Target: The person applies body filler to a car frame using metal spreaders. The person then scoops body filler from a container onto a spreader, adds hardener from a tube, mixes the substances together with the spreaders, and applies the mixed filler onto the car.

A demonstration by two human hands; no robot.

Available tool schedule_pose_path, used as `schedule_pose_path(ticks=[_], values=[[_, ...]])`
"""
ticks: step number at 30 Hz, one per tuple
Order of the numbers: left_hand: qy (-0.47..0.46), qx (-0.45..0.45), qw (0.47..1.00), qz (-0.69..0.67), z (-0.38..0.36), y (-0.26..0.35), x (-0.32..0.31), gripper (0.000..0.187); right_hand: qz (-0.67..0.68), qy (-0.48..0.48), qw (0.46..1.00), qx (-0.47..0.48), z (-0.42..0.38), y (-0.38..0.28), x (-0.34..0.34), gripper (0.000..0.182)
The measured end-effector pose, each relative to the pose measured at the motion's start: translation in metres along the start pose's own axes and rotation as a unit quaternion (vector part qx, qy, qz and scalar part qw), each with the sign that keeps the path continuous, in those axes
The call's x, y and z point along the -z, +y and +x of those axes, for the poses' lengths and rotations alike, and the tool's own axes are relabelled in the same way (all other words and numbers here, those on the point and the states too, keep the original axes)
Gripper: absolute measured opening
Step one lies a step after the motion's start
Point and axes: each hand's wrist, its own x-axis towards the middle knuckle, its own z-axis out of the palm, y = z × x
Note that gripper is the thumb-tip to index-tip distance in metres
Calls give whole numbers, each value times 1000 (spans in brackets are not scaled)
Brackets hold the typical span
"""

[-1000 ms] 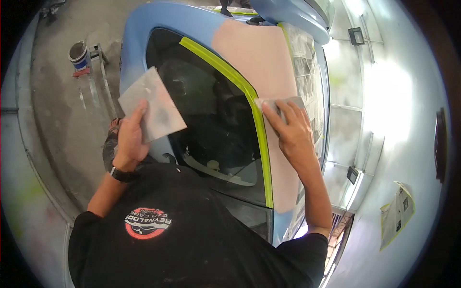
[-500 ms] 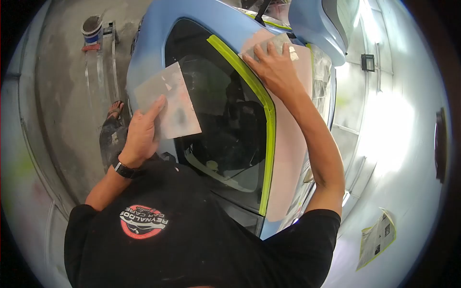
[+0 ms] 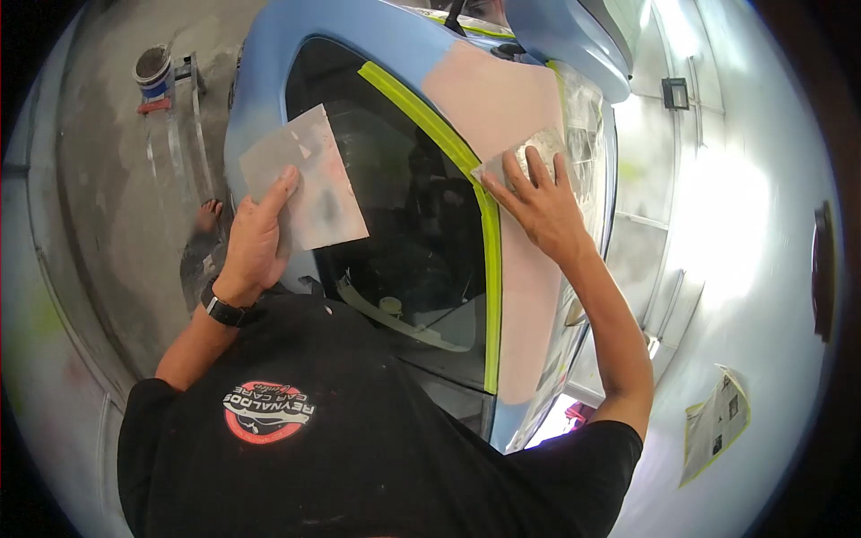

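Observation:
My left hand (image 3: 254, 235) grips a thin, pale rectangular board (image 3: 330, 204) with pinkish and grey smears, thumb on top, held over the car's dark side window (image 3: 404, 215). My right hand (image 3: 547, 206) has its fingers spread over a thin grey putty spreader (image 3: 541, 142), pressing it flat on the pink filler coat (image 3: 489, 94) of the car pillar. One corner of the spreader reaches the yellow-green masking tape (image 3: 490, 269) along the window edge. The spreader's underside is hidden.
Blue bodywork (image 3: 359, 22) surrounds the window, and a raised blue panel (image 3: 583, 45) stands at the upper right. Masking paper (image 3: 581, 117) covers the car beyond the filler. At left, a bucket (image 3: 153, 70) sits by a metal stand (image 3: 193, 117) on the concrete floor.
My right hand and the spreader have slid down along the pillar, toward me and slightly right, uncovering the upper pink area. My left hand keeps the board over the window, shifted slightly left in view.

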Motion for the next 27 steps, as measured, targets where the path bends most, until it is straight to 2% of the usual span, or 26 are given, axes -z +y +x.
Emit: schedule_pose_path(ticks=[6,9,10,12,15,16,18,19,21,22,23,24,26,27], values=[[-4,20,998,54,9,0,-2,35,44,21,997,-54,-37,-21,-9,71],[-4,29,997,68,12,7,-7,36,44,32,996,-76,-52,-35,-9,53],[-4,32,997,77,14,11,-7,36,50,34,994,-92,-56,-41,-8,52],[-3,48,995,84,17,19,-10,35,62,39,989,-127,-63,-56,-4,52],[2,80,992,98,21,36,-17,33,120,-14,965,-231,-64,-81,23,55],[5,87,990,110,24,38,-20,32,182,3,946,-267,-60,-88,36,56],[-3,107,983,148,25,42,-27,32,308,42,889,-337,-53,-104,62,59],[-14,121,978,171,27,43,-33,31,414,124,828,-357,-43,-113,72,65],[-41,134,968,210,28,35,-43,31,596,285,661,-355,-19,-129,94,67],[-57,134,963,226,27,28,-47,30,649,321,594,-352,-6,-141,100,67],[-72,134,959,241,27,24,-52,30,668,361,546,-354,9,-156,102,63],[-84,125,961,231,28,23,-58,29,687,356,528,-349,22,-166,104,65],[-104,107,966,210,28,26,-67,29,641,311,576,-401,37,-191,94,66],[-74,133,963,221,35,31,-62,30,594,242,660,-390,33,-203,86,66]])
